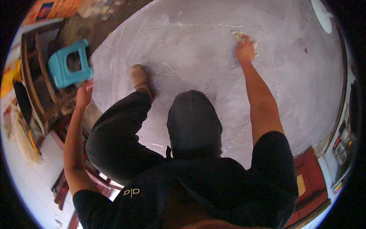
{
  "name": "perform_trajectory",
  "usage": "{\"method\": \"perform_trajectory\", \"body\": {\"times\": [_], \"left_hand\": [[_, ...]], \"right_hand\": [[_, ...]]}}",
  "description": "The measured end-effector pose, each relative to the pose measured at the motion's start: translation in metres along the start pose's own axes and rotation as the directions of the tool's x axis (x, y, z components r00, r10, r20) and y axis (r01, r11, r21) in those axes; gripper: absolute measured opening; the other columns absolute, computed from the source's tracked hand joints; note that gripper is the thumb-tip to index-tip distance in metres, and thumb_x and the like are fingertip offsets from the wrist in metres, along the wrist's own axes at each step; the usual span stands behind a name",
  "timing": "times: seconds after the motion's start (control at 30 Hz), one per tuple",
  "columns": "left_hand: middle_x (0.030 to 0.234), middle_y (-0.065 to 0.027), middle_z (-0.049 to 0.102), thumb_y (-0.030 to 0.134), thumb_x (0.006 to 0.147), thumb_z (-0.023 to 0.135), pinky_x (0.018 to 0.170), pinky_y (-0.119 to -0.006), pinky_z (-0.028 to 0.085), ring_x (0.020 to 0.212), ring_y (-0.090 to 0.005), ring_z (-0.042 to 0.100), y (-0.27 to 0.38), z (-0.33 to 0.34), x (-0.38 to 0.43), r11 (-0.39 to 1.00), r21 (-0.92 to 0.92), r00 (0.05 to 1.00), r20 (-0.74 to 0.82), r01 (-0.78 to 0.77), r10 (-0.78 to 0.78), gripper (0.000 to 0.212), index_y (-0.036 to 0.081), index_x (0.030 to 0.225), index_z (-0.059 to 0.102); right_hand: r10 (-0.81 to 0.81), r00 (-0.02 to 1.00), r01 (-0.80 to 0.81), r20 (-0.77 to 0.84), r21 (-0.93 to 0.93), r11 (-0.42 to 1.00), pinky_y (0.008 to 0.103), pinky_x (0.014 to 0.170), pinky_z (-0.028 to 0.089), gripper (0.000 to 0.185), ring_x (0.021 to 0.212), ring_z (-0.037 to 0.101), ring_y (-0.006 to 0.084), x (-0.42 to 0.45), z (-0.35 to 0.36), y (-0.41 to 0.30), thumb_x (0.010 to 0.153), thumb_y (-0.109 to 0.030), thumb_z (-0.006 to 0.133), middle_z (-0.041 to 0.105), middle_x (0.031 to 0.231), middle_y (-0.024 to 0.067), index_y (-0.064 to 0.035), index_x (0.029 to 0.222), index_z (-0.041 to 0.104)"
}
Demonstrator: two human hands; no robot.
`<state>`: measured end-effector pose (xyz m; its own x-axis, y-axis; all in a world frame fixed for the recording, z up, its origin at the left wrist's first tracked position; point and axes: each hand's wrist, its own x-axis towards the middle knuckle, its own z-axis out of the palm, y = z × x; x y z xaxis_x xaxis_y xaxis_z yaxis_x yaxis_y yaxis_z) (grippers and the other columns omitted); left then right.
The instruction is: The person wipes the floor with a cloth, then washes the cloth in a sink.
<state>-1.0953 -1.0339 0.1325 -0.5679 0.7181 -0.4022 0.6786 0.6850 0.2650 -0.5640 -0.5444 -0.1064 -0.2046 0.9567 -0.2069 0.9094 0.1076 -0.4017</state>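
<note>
My right hand rests on a crumpled pale cloth pressed to the grey floor, its arm stretched forward. Out to the left, my left hand is raised with its fingers at the near corner of a teal plastic stool; whether they grip it or only overlap it in view cannot be told. The stool looks tilted, with an opening in it. Between the hands are my bent left leg in black trousers, a brownish shoe or foot on the floor, and a dark-covered knee.
Dark shelving or a rack stands at the far left behind the stool. A dark red wooden piece of furniture is at the lower right. A white round object lies near the upper right edge. Pale scuff lines and small specks mark the floor.
</note>
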Motion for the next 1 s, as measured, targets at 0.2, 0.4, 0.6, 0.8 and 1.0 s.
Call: {"method": "perform_trajectory", "body": {"times": [0.2, 0.4, 0.6, 0.8, 1.0], "left_hand": [[0.113, -0.0155, 0.066, 0.008, 0.092, 0.051, 0.091, -0.031, 0.045, 0.103, -0.0179, 0.06, -0.023, 0.099, -0.042, 0.921, -0.337, 0.98, 0.032, 0.195, -0.196, 0.037, 0.004, 0.127, 0.056], [0.123, -0.0117, 0.061, 0.013, 0.094, 0.053, 0.096, -0.031, 0.041, 0.111, -0.0184, 0.055, -0.055, 0.161, -0.084, 0.823, -0.51, 0.963, 0.221, 0.25, -0.155, 0.043, 0.006, 0.136, 0.048], [0.128, -0.008, 0.058, 0.027, 0.096, 0.052, 0.097, -0.033, 0.039, 0.118, -0.0185, 0.052, -0.101, 0.154, -0.166, 0.457, -0.626, 0.743, 0.322, 0.632, -0.586, 0.047, 0.008, 0.139, 0.045], [0.133, -0.0097, 0.054, 0.031, 0.096, 0.052, 0.099, -0.037, 0.038, 0.123, -0.0212, 0.049, -0.138, 0.168, -0.193, 0.221, -0.759, 0.689, 0.376, 0.613, -0.62, 0.05, 0.009, 0.14, 0.044], [0.133, -0.0107, 0.054, 0.032, 0.096, 0.051, 0.1, -0.037, 0.037, 0.124, -0.0225, 0.048, -0.131, 0.146, -0.201, 0.178, -0.777, 0.661, 0.362, 0.603, -0.657, 0.05, 0.008, 0.14, 0.043]], "right_hand": [[0.261, 0.952, -0.26, -0.157, 0.024, 0.965, 0.0483, 0.084, 0.048, 0.045, 0.105, 0.059, 0.0378, 0.0, 0.029, 0.006, 0.088, -0.027, 0.055, 0.058, 0.118, 0.0183, -0.0231, 0.131, 0.041], [0.563, 0.785, -0.54, -0.26, 0.158, 0.827, 0.0497, 0.085, 0.049, 0.048, 0.104, 0.059, 0.0417, 0.033, 0.027, -0.024, 0.088, -0.029, 0.051, 0.059, 0.114, 0.0243, -0.0113, 0.131, 0.04], [0.348, 0.901, -0.369, -0.258, -0.034, 0.929, 0.0452, 0.086, 0.05, 0.046, 0.103, 0.061, 0.0388, 0.075, 0.089, -0.097, 0.086, -0.028, 0.052, 0.061, 0.111, 0.0248, -0.005, 0.126, 0.046], [-0.245, 0.945, 0.197, -0.216, -0.218, 0.956, 0.0436, 0.078, 0.051, 0.038, 0.095, 0.063, 0.0331, 0.07, 0.205, -0.279, 0.087, -0.025, 0.052, 0.064, 0.103, 0.0188, -0.0041, 0.119, 0.054], [-0.552, 0.825, 0.551, -0.123, -0.044, 0.833, 0.045, 0.068, 0.051, 0.032, 0.09, 0.062, 0.0314, -0.082, 0.302, -0.445, 0.084, -0.018, 0.054, 0.062, 0.098, 0.0144, -0.0141, 0.115, 0.059]]}}
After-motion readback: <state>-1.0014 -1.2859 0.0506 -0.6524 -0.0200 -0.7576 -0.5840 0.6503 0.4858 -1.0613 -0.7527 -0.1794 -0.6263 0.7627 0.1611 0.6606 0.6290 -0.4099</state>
